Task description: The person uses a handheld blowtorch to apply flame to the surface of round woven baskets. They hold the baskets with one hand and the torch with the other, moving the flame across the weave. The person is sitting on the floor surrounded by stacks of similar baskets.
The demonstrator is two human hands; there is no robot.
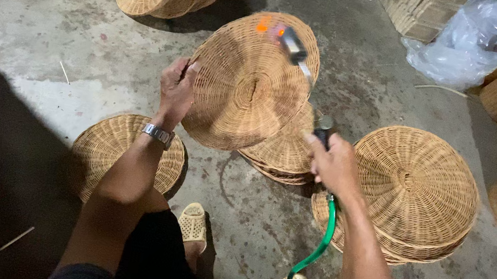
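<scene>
wicker tray: round woven tray [248, 85] held tilted on edge above the floor, its underside facing the person.
left hand: left hand [177, 87] pinches the tray's left rim, fingers curled round it; steel watch [158, 134] on the wrist.
right hand: right hand [333, 166] closed around a torch [304, 74] fed by a green hose [316, 248]; nozzle at the tray's upper right, small orange flame [264, 24] on the weave.
floor: stained grey concrete [42, 35].
around: tray stacks [413, 189] right, left and behind; plastic bag [466, 42] at the far right.
</scene>
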